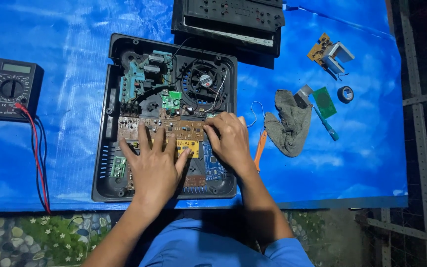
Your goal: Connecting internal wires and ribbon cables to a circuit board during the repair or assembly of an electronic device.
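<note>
Much of the brown circuit board [174,129] is covered by the left hand [153,165] and the right hand [229,140] — the fingertips' contact cannot be made out. The black cover [231,20] is cut off by the top edge. Part of the orange-handled tool [260,150] is hidden behind the right wrist, and components are too small to be told apart.

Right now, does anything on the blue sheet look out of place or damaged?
Nothing looks damaged. The opened black case has boards exposed; both hands, left hand and right hand, rest on the brown circuit board. Loose parts lie scattered to the right beside a grey rag.
</note>
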